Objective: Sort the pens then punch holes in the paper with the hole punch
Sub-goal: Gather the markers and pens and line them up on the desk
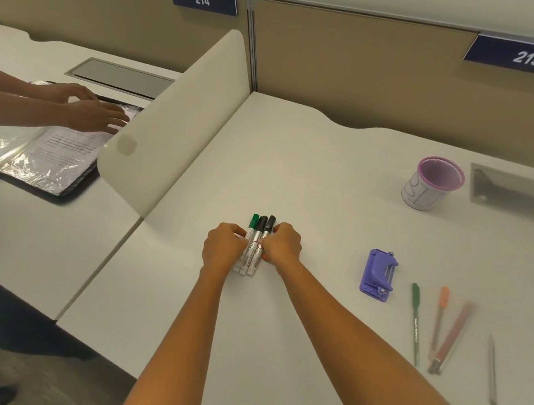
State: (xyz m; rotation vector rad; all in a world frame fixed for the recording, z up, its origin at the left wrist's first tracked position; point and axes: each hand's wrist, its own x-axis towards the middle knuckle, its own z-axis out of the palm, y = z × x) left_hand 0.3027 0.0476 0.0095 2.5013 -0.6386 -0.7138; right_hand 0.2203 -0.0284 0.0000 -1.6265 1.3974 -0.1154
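A: Hands first, quick. Left hand (223, 249) and right hand (281, 244)?

B: Both curled, pressing in from either side on three markers (253, 251). One green cap, two black, caps pointing away. Looks like squaring them into a tidy group, so the sorting step.

A: Lifted or down?

B: Appear to lie on the bench (287, 156); fingers pinch the barrels at mid-length, tips hidden underneath.

A: Rest of the pens?

B: Well apart, near right: a green pen (416, 321), an orange-capped pen (439, 319), a reddish pen (452, 338), blurred, and a thin grey one (491, 373). Loose and fanned, likely the thin pens kept apart from the markers.

A: Hole punch?

B: Purple hole punch (378, 271), between the markers and the loose pens, untouched. Purple-rimmed cup (430, 183) stands upright further back, looks empty.

A: Paper?

B: None on this bench that I can spot. Punching not begun.
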